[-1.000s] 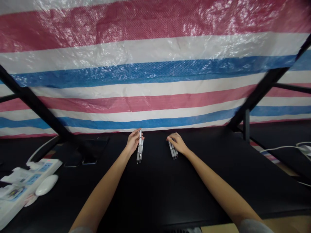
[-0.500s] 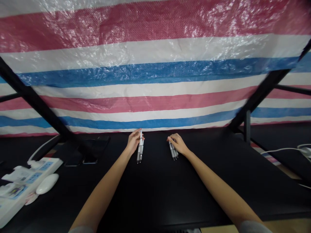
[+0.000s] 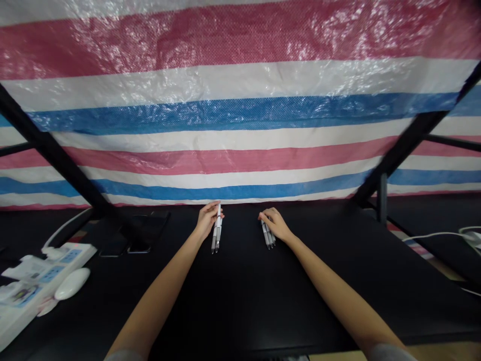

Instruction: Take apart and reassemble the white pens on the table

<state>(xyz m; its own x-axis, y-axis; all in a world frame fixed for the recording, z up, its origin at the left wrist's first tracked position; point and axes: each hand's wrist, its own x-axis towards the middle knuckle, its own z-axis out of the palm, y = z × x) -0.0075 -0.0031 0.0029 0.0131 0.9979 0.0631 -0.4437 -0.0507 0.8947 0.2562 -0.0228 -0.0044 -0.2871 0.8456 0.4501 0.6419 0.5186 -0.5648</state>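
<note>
My left hand (image 3: 208,219) is closed around a small bundle of white and grey pens (image 3: 217,231) near the far side of the black table (image 3: 240,296). The thumb and fingers are at the upper part of the bundle, and the grey ends point toward me. To the right, my right hand (image 3: 273,220) curls over another group of several grey and white pens (image 3: 267,234). Its fingers cover their upper ends, and the lower ends stick out toward me. A gap of bare tabletop lies between the two hands.
At the left stand a white power strip (image 3: 80,254) with plugs in it and a white mouse-shaped object (image 3: 73,284). Dark flat devices (image 3: 139,246) lie behind them. Black metal struts (image 3: 394,150) rise on both sides before a striped plastic sheet (image 3: 240,160).
The view has tilted very slightly. Both hands stay in place on their pens, with hardly any change in the fingers.
</note>
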